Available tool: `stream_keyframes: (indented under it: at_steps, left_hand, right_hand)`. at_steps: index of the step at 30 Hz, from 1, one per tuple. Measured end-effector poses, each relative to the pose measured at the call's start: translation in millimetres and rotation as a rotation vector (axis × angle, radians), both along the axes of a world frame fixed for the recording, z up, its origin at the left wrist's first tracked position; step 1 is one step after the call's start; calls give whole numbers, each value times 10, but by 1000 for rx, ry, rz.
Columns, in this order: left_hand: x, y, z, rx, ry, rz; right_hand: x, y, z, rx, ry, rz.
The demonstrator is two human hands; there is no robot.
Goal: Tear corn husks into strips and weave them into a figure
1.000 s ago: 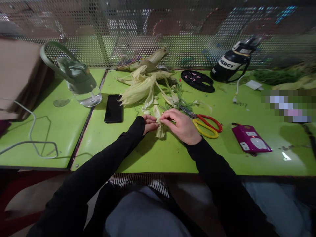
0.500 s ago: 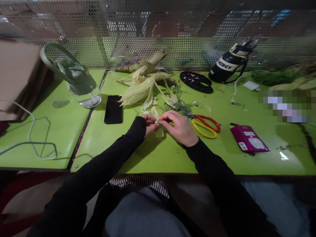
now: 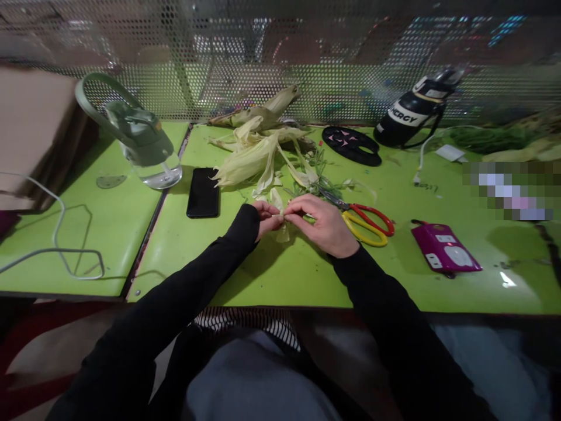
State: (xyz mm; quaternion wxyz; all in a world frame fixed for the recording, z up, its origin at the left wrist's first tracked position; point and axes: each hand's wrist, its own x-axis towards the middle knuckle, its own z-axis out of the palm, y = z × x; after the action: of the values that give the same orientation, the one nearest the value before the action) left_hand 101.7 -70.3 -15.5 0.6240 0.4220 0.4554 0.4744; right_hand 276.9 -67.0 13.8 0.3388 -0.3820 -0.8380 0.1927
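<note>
A small bundle of pale corn husk (image 3: 280, 217) lies on the green table (image 3: 272, 275) between both my hands. My left hand (image 3: 266, 218) pinches its left side, fingers closed on it. From the right, my right hand (image 3: 322, 224) has fingertips closed on the same husk at its middle. Just beyond them lies a pile of loose corn husks (image 3: 254, 153). Red and yellow scissors (image 3: 362, 219) rest right beside my right hand.
A black phone (image 3: 203, 192) lies left of the hands. A green-lidded glass jug (image 3: 142, 143) stands at the far left, with a white cable (image 3: 56, 245). A purple device (image 3: 447, 254), a black disc (image 3: 350, 145) and a black bottle (image 3: 414, 111) are to the right. Perforated metal mesh (image 3: 280, 64) backs the table.
The hands stay on the husk bundle with only small finger shifts; the bundle sits a little more hidden under the fingers than a second ago.
</note>
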Motion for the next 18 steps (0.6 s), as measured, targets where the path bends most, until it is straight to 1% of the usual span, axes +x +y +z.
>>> stream_keyframes:
  at_steps: [3,5,7,10,13,15,18]
  left_hand:
    - [23,-4,-33,25,-27,34]
    - [35,-2,-67,35,2,21]
    - [38,-2,-94,51,34,-3]
    - [36,-20,-96,101,66,-57]
    - [47,-72,-53,127,80,-108]
    - [71,-123,-12,132,50,-101]
    - [112,-197,49,142,-20,-84]
  right_hand:
    - [-10,-3,11,-137,63,-83]
    - [-30,0,0,-226,65,-137]
    - [-61,0,-26,-256,37,-156]
    - [-111,-17,-73,-199,50,-185]
    - [-149,-57,-96,-168,112,-236]
    - [-166,-85,-98,-154,112,-270]
    - [-180,-117,-91,-84,65,-335]
